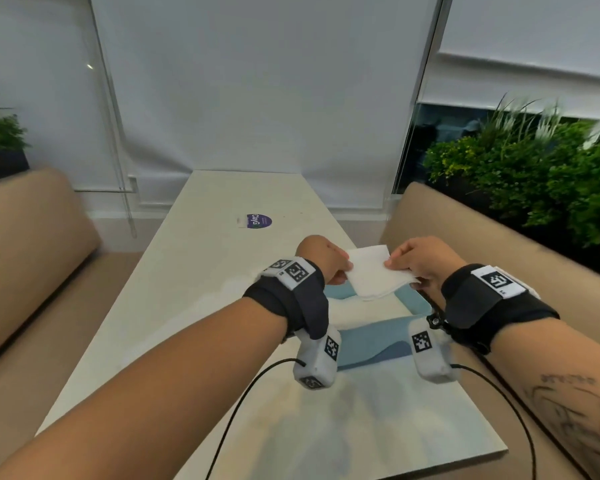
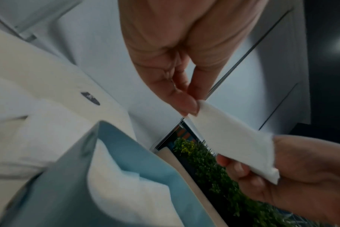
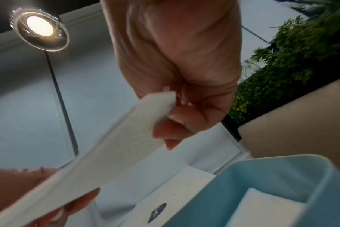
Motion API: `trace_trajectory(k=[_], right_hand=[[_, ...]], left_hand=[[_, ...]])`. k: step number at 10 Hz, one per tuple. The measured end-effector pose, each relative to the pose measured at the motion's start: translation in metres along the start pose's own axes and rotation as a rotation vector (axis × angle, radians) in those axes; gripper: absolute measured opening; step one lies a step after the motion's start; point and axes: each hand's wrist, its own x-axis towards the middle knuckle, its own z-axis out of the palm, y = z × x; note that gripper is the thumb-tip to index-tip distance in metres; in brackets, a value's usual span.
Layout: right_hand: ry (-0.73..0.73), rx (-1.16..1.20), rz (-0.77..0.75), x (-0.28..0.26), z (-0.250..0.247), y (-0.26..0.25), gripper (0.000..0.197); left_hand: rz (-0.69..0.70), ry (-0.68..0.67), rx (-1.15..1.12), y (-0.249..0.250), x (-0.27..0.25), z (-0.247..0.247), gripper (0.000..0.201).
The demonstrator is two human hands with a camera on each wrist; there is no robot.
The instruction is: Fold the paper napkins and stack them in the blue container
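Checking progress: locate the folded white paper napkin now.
Head view, centre-right: the folded white paper napkin is pinched between the left hand and right hand, above the blue plastic container.

Cafe-type booth: tan benches point(image 1: 32, 254), long table point(image 1: 194, 289) btwn, plants point(image 1: 534, 174) behind

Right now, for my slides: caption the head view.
Left hand and right hand hold a folded white paper napkin above the blue plastic container.
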Motion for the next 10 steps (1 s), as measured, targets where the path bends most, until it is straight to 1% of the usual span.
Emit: trace_trajectory(k=[1, 2, 3, 4, 5, 6, 7, 8, 9, 10], right_hand=[[-0.039, -0.053, 0.073, 0.002, -0.005, 0.008, 0.006], [-0.090, -0.204, 0.100, 0.009, -0.006, 0.016, 0.020], [-0.135, -0.322, 0.109, 0.012, -0.003, 0.021, 0.024], [-0.204, -0.376, 0.138, 0.014, -0.001, 0.024, 0.026], [-0.237, -0.424, 0.154, 0.018, -0.001, 0.027, 0.028], [-0.234, -0.453, 0.155, 0.025, -0.003, 0.030, 0.029], [-0.223, -0.467, 0.145, 0.028, -0.005, 0.033, 0.030], [-0.259, -0.630, 0.133, 0.028, -0.004, 0.034, 0.033], [-0.280, -0.888, 0.097, 0.022, 0.001, 0.030, 0.036], [-0.301, -1.102, 0.017, 0.022, 0.008, 0.031, 0.039]], left_hand=[[-0.124, -0.056, 0.068, -0.005, 0.015, 0.016, 0.028], [-0.212, -0.101, 0.127, -0.012, 0.028, 0.025, 0.026], [-0.250, -0.134, 0.196, -0.016, 0.034, 0.033, 0.025], [-0.221, -0.128, 0.203, -0.021, 0.041, 0.039, 0.022], [-0.249, -0.161, 0.148, -0.023, 0.043, 0.046, 0.017], [-0.272, -0.169, 0.135, -0.025, 0.046, 0.052, 0.017], [-0.262, -0.154, 0.144, -0.031, 0.048, 0.057, 0.018], [-0.226, -0.139, 0.202, -0.041, 0.055, 0.062, 0.022], [-0.227, -0.157, 0.220, -0.045, 0.054, 0.066, 0.020], [-0.198, -0.179, 0.287, -0.045, 0.052, 0.066, 0.011]])
